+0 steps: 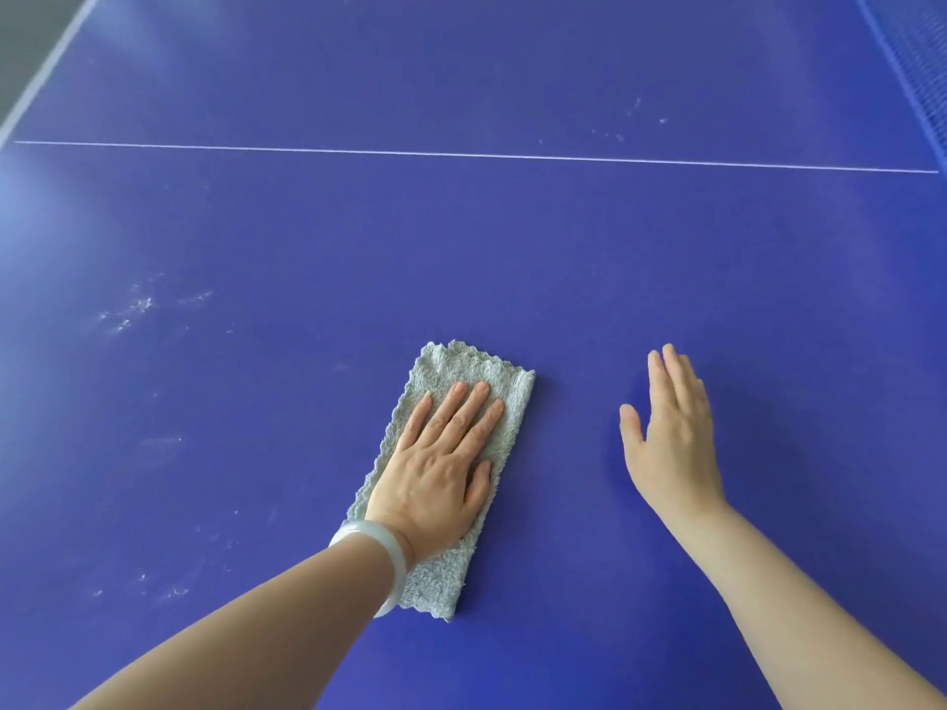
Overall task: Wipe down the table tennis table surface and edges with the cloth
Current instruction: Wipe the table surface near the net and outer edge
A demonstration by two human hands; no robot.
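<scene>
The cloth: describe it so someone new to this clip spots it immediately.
On the blue table, below the thin white line, the left hand presses flat on the cloth. It is a fuzzy grey-green rectangle, the only fabric there.

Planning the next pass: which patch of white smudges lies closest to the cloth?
The faint streak just left of the cloth, level with the left hand; the denser patch lies farther up-left.

place: you're in a games or sports room | evidence: blue desk (pixel 563 258) with white centre line (pixel 461 155) | net (pixel 922 58) at far right
</scene>
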